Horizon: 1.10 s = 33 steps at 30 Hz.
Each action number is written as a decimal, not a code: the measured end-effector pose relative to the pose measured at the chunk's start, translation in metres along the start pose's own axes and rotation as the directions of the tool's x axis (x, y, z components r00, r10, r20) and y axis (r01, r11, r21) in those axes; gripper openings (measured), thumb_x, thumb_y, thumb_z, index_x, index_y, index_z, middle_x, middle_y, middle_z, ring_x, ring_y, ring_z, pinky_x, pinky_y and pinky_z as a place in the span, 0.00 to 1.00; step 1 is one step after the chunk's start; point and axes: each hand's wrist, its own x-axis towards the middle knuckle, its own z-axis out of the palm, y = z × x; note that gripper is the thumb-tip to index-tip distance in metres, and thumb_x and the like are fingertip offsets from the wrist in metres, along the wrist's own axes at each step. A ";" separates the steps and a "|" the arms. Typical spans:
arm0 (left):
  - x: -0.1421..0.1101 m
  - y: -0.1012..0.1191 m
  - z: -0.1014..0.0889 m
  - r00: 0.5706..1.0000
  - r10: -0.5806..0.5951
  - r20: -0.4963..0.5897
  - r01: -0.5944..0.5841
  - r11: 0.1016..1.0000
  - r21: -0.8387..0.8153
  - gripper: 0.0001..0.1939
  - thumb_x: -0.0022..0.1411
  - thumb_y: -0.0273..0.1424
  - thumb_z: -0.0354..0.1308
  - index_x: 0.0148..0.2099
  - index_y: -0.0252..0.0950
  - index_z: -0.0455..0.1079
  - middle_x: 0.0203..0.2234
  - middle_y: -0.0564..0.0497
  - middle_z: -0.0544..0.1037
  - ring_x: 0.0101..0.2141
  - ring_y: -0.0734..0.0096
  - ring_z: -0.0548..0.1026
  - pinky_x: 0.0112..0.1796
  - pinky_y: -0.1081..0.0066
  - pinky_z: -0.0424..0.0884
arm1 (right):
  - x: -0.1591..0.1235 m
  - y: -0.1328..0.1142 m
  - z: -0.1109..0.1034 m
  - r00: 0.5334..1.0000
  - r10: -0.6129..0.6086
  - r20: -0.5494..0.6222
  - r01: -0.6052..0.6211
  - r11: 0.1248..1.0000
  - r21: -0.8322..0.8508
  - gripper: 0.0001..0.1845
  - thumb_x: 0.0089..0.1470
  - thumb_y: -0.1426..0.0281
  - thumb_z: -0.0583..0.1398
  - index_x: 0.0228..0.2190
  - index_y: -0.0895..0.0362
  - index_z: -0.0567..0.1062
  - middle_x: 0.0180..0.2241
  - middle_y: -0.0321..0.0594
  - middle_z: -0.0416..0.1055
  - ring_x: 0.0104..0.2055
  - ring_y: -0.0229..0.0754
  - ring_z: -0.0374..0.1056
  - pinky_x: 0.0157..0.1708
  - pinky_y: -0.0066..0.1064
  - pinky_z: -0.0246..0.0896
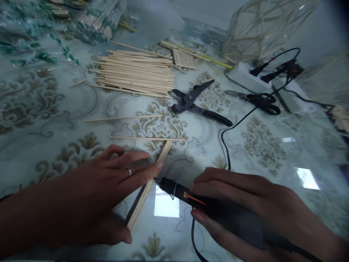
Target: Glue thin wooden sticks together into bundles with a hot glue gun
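A glued-looking strip of light wooden sticks (144,198) lies slanted on the table. My left hand (109,189), wearing a ring, steadies it: the index fingertip presses on its upper part and the thumb is at its lower end. In my right hand (245,203) is a black hot glue gun (180,193) with an orange trigger and a wire stand. Its metal nozzle points left and is at the strip's edge, just below my index fingertip; whether it touches I cannot tell. Two single thin sticks (147,138) lie crosswise beyond the strip's far end.
Behind are a pile of wooden sticks (136,72), black-handled cutters (201,103), scissors (261,102) and a white power strip (248,76). A black cord (225,142) crosses the right side. Plastic-wrapped stick bundles (95,22) lie back left; a stick-frame structure (261,29) stands back right.
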 end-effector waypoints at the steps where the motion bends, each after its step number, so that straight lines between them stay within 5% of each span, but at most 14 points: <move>1: 0.000 0.000 0.000 1.000 0.001 -0.007 -0.001 1.000 -0.004 0.66 0.63 0.47 0.80 0.88 0.42 0.43 0.81 0.44 0.70 0.79 0.49 0.68 0.76 0.54 0.57 | 0.000 -0.001 0.000 1.000 0.001 0.000 -0.001 1.000 0.002 0.01 0.75 0.66 0.65 0.45 0.47 0.78 0.41 0.33 0.85 0.34 0.39 0.83 0.32 0.29 0.75; 16: -0.003 0.001 0.003 1.000 -0.023 -0.001 0.023 1.000 0.000 0.67 0.59 0.47 0.82 0.88 0.45 0.46 0.80 0.44 0.71 0.80 0.45 0.65 0.77 0.53 0.53 | -0.005 -0.003 -0.001 0.999 0.030 0.041 -0.029 1.000 -0.010 0.08 0.75 0.64 0.65 0.39 0.47 0.78 0.41 0.37 0.86 0.35 0.44 0.84 0.30 0.33 0.76; 20: -0.003 0.000 0.002 1.000 -0.018 0.008 0.018 1.000 0.004 0.67 0.60 0.47 0.81 0.88 0.44 0.45 0.80 0.43 0.72 0.79 0.43 0.66 0.76 0.51 0.56 | -0.006 -0.001 -0.001 0.998 0.031 0.060 -0.031 1.000 0.002 0.01 0.72 0.67 0.65 0.43 0.47 0.78 0.42 0.35 0.85 0.35 0.42 0.84 0.32 0.32 0.75; 33: 0.000 -0.001 0.002 1.000 0.011 -0.026 -0.012 1.000 -0.025 0.69 0.63 0.52 0.80 0.89 0.45 0.40 0.78 0.43 0.74 0.77 0.44 0.70 0.74 0.54 0.57 | -0.006 -0.003 0.010 0.991 -0.014 0.131 0.004 0.997 0.080 0.10 0.67 0.75 0.68 0.45 0.47 0.79 0.37 0.30 0.80 0.33 0.39 0.79 0.30 0.29 0.69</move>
